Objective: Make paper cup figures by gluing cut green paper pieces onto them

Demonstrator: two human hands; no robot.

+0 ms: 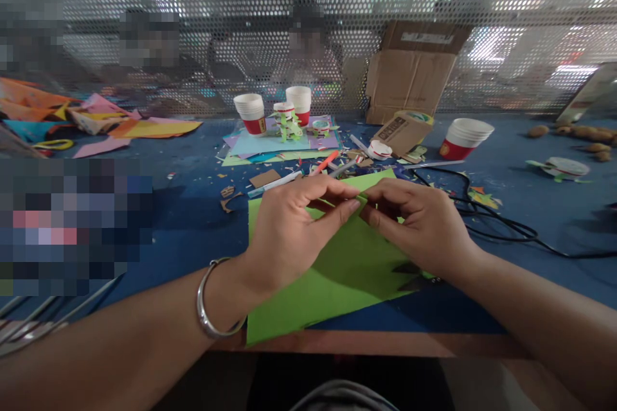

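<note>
A sheet of green paper (337, 276) lies on the blue table (193, 218) in front of me. My left hand (294, 225), with a metal bangle (212, 308) on the wrist, pinches a small green paper piece (362, 198) above the sheet. My right hand (417, 221) meets it fingertip to fingertip and pinches the same piece from the other side. Both hands are closed. How the small piece is shaped is hidden by the fingers.
Paper cups (250, 112) and a small paper craft (289, 125) stand on coloured sheets at the back. Pens (274, 184) lie beyond the green sheet. A cardboard box (414, 70), a cup stack (465, 138) and a black cable (501, 225) are on the right. People sit behind a perforated screen.
</note>
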